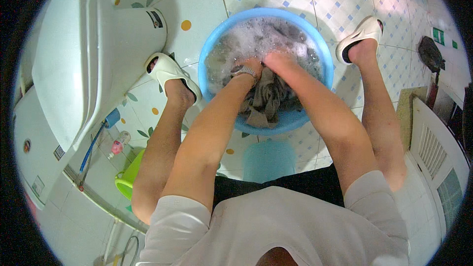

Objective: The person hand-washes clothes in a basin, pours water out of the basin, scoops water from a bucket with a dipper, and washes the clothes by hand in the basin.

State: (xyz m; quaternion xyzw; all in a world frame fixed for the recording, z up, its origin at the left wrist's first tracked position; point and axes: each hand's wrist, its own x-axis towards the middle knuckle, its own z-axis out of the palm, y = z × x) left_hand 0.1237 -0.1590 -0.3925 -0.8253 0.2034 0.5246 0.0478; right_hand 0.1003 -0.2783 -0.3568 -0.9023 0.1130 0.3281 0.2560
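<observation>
A round blue plastic basin (328, 64) stands on the tiled floor between my feet, holding foamy water and dark wet cloth (269, 94). My left hand (252, 64), with a metal-band wristwatch (244, 71) at its wrist, reaches into the suds near the middle of the basin. Close beside it on the right, my right hand (277, 59) is partly under the foam. The fingers of both hands are hidden by suds and cloth, so their grip cannot be made out. Part of the cloth bunches up below my wrists, towards the near side of the basin.
At the left stands a white toilet (136, 29), with a blue-handled brush (92, 144), a pink-labelled bottle (119, 145) and a green bucket (127, 184) nearby. A light-blue stool (269, 159) is under me. A white louvred door (432, 151) stands at the right.
</observation>
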